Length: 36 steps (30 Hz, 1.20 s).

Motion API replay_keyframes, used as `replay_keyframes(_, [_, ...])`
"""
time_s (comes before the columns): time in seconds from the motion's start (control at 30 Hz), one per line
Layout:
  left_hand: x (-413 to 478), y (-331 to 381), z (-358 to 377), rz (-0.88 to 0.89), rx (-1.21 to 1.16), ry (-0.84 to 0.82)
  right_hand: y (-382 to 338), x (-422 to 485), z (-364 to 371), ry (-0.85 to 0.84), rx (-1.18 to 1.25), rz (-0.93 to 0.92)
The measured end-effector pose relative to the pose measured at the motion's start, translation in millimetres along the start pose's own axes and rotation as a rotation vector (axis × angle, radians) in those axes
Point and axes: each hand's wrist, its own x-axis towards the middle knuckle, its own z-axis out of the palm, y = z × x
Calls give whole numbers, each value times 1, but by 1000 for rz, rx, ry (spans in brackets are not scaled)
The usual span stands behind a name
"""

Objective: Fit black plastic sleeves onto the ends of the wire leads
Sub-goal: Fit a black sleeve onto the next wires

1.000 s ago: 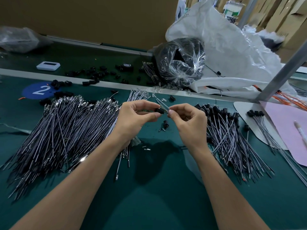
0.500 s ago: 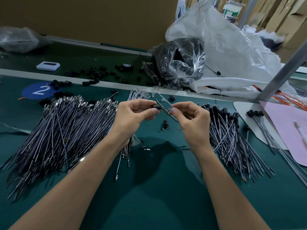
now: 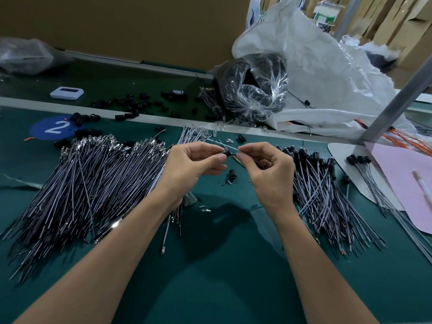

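Both forearms reach out over the green worktop (image 3: 222,284), wrists raised and the hands held close together above it. The left hand (image 3: 194,164) has its fingers curled, and its thumb and forefinger pinch a small black sleeve (image 3: 226,152). The right hand (image 3: 268,169), fingers curled as well, pinches a pale wire lead (image 3: 230,148) just beside the sleeve. The lead runs on past the left fingertips, away from the person. How far the lead sits inside the sleeve I cannot tell.

The only writing I can read is a white "2" on a round blue sticker (image 3: 55,127), far out beyond the left hand.

Outside the left hand lies a broad heap of bare leads (image 3: 88,183), which its wrist overlaps. Outside the right hand is a smaller heap of sleeved leads (image 3: 322,190), black caps pointing away. One loose sleeve (image 3: 232,174) lies on the worktop directly under the gap between the hands. Beyond the left hand, scattered sleeves (image 3: 138,105) lie near a small white device (image 3: 67,92). Beyond the right hand sit a clear bag of black parts (image 3: 252,87) and a big white sack (image 3: 327,66). Farther right, a grey metal post (image 3: 397,99) slants upward beside a pink sheet (image 3: 406,183) with a pen (image 3: 423,188) on it.
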Motion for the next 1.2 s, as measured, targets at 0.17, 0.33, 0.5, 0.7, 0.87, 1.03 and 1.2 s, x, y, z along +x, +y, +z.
replay_keyframes(0.17, [0,1,1,32,17,2,0,1,-1,15,-11,-6])
replay_keyframes(0.33, [-2,0,2,48,43,-33,0,-1,1,-11,-29,-9])
replay_keyframes(0.5, [-3,0,5,45,62,-25,0,0,1,-10,-11,6])
replay_keyframes(0.7, [-4,2,6,49,67,-2,2,0,1,-13,90,86])
replay_keyframes(0.87, [-3,4,2,-11,-10,-77,2,1,0,-66,172,120])
replay_keyframes(1.03, [-2,4,2,-20,-33,-62,-1,1,0,-72,286,188])
replay_keyframes(1.2, [-1,6,1,-22,-134,56,0,2,-2,43,91,132])
